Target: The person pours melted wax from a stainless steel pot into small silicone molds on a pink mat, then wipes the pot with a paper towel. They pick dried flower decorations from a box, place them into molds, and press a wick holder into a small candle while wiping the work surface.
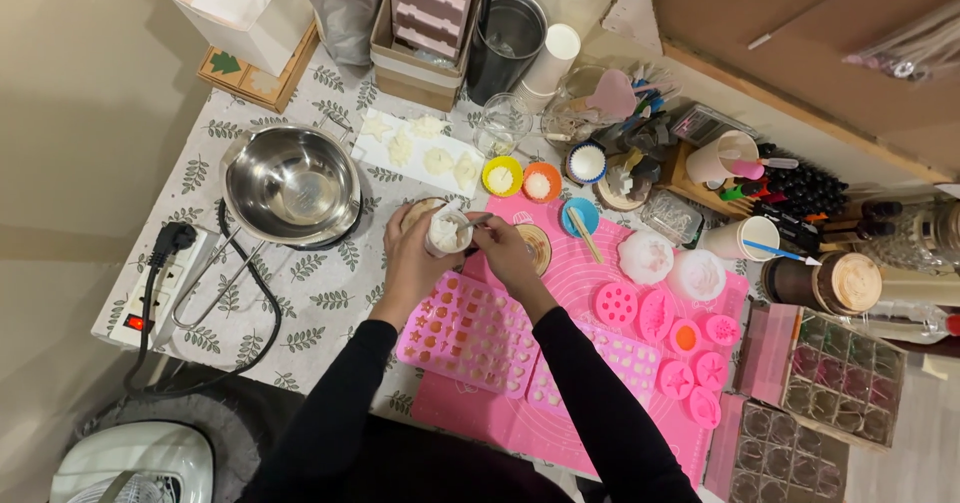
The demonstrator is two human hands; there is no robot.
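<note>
left hand [415, 253] grips small cup of white paste [447, 231] | right hand [505, 248] at its 3 o'clock, closed on thin stirrer [478, 222] | pink mould tray [470, 333] at 6 o'clock

Steel bowl [291, 185] at ten o'clock on the leaf-patterned bench [330, 293]; power strip [160, 285] at nine; pink moulds [470, 335] at six; clear compartment boxes [840, 373] at four.
</note>
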